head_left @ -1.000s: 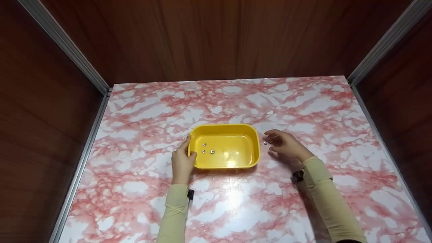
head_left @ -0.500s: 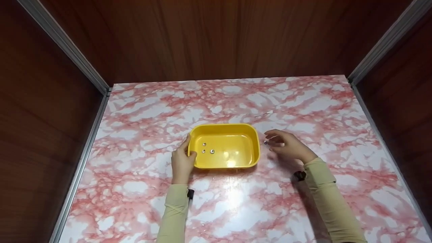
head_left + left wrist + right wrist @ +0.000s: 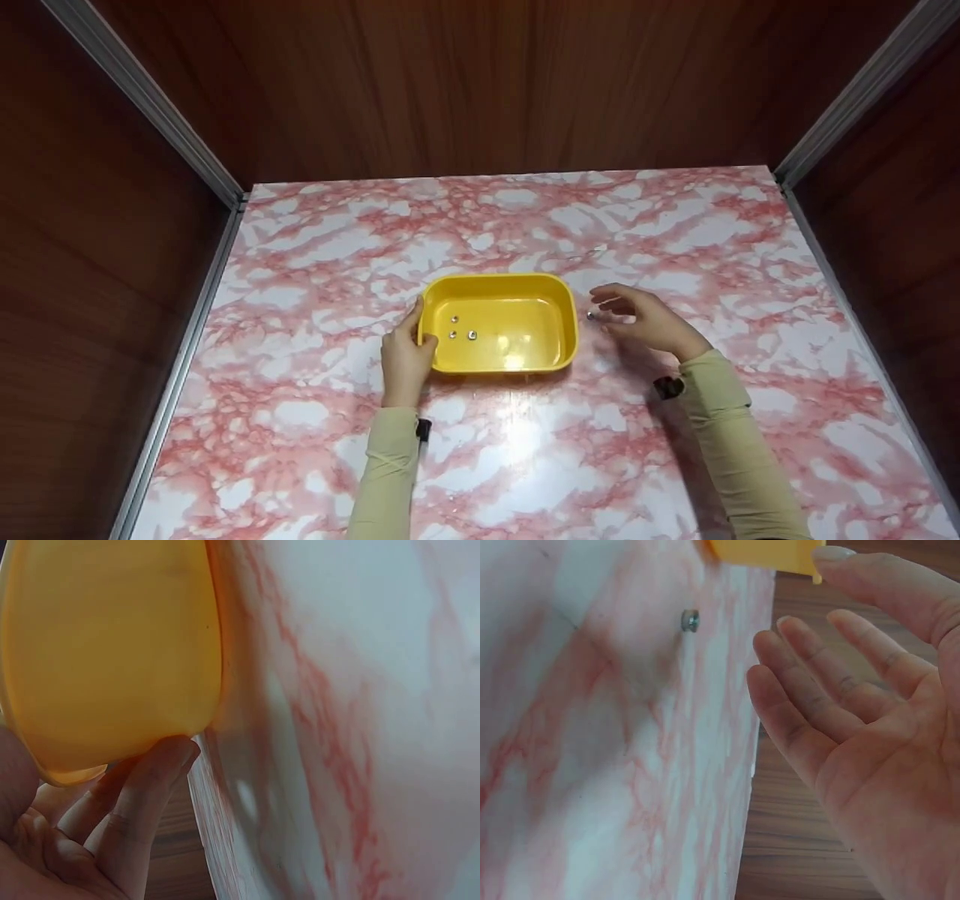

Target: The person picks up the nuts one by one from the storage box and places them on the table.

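A yellow plastic tub (image 3: 517,315) stands on the table in the head view. My left hand (image 3: 405,360) grips its left wall, thumb over the rim and fingers along the outside; the left wrist view shows those fingers (image 3: 139,802) against the yellow plastic. Three small shiny metal pieces (image 3: 472,335) lie inside near the left end. Outside, just right of the tub, is another small silvery round piece (image 3: 590,316). My right hand (image 3: 649,319) hovers beside it, fingers loosely bent and apart. In the right wrist view a gap separates this metal piece (image 3: 691,620) from the hand (image 3: 870,720).
The table (image 3: 300,465) has a red and white marbled top. Dark brown wood-look panels (image 3: 480,90) rise behind it and on both sides, with grey metal strips (image 3: 150,105) at the corners. Dark wrist devices (image 3: 667,387) sit at both sleeves.
My right hand and forearm have shifted slightly to the right. My left hand keeps its grip on the tub, and the small metal pieces stay where they were.
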A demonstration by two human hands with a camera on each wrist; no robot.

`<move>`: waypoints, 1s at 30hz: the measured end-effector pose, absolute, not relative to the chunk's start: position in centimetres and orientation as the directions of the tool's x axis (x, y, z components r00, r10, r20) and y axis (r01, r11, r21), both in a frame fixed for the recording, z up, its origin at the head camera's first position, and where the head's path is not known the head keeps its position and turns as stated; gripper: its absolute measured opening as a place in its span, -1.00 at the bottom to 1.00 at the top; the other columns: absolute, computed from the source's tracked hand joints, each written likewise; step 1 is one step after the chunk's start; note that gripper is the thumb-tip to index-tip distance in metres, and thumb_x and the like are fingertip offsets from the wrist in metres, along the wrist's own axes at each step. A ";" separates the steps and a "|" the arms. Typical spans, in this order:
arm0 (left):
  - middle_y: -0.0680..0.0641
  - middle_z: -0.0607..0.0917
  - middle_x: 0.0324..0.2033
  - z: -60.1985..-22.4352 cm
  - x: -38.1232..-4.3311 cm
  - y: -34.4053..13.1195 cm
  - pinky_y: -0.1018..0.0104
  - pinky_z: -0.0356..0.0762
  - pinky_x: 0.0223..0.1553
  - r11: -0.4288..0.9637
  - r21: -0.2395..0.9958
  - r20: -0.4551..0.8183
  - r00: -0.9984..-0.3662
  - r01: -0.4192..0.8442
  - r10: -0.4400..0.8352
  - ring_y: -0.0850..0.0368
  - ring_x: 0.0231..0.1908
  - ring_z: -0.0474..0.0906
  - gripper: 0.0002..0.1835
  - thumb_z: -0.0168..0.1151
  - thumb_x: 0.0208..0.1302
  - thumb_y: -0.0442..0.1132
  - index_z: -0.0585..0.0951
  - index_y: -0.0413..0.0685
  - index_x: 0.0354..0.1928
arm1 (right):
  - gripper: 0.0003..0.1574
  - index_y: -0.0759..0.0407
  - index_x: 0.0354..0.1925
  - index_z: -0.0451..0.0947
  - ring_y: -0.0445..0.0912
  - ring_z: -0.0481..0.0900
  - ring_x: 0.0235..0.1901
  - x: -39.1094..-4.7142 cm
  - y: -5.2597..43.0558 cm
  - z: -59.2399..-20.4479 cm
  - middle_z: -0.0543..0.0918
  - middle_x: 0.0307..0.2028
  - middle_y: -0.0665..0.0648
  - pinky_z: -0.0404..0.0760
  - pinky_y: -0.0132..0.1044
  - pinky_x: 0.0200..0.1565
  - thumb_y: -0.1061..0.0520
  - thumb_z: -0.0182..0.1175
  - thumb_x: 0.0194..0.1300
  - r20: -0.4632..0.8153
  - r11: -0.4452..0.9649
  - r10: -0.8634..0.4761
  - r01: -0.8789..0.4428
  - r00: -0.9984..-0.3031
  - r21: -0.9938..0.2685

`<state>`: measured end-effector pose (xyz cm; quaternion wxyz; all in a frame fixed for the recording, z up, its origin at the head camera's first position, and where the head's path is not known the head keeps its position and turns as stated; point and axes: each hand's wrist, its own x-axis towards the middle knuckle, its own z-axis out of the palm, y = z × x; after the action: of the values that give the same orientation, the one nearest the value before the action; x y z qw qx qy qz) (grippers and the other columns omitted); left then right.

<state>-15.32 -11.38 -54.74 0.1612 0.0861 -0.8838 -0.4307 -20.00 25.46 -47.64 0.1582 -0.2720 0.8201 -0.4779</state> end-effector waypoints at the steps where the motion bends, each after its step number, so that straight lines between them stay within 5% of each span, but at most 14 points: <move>1: -0.04 0.55 -0.02 -54.7 -15.3 -11.4 0.34 0.43 -0.43 0.615 0.788 0.210 -0.933 -0.015 -0.292 0.15 -0.42 0.45 -0.34 0.20 -0.12 -0.42 0.42 0.06 0.16 | -0.41 0.21 0.14 0.29 0.23 0.35 0.01 -20.0 25.4 -47.5 0.41 0.04 0.29 0.26 0.12 0.01 0.25 0.17 0.12 0.001 0.396 -0.597 -0.296 -0.802 -0.869; 13: -0.01 0.52 0.01 -54.8 -15.4 -11.4 0.36 0.39 -0.55 0.609 0.793 0.210 -0.936 -0.004 -0.281 0.15 -0.52 0.44 -0.34 0.17 -0.08 -0.42 0.40 0.08 0.18 | -0.40 0.18 0.16 0.28 0.25 0.31 0.04 -19.9 25.2 -46.4 0.36 0.10 0.25 0.24 0.11 0.04 0.19 0.17 0.13 0.020 0.377 -0.620 -0.320 -0.785 -0.869; 21: -0.03 0.54 -0.01 -54.7 -15.4 -11.4 0.33 0.41 -0.41 0.613 0.790 0.220 -0.935 0.003 -0.279 0.14 -0.40 0.43 -0.33 0.21 -0.14 -0.45 0.43 0.02 0.15 | -0.37 0.19 0.17 0.26 0.27 0.31 0.04 -19.9 24.9 -45.9 0.35 0.10 0.31 0.26 0.11 0.02 0.19 0.18 0.13 0.015 0.347 -0.622 -0.292 -0.783 -0.891; 30: -0.05 0.53 0.00 -54.6 -15.3 -11.4 0.36 0.42 -0.47 0.607 0.795 0.213 -0.937 0.001 -0.277 0.15 -0.42 0.45 -0.33 0.21 -0.13 -0.45 0.42 0.03 0.16 | -0.38 0.20 0.17 0.27 0.21 0.34 0.03 -19.9 24.3 -45.4 0.36 0.10 0.29 0.28 0.07 0.02 0.24 0.17 0.12 0.049 0.304 -0.629 -0.303 -0.776 -0.903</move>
<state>-15.28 -11.39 -54.64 0.1593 0.0781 -0.8821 -0.4364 -19.91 24.34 -45.44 0.1593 -0.2944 0.7915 -0.5114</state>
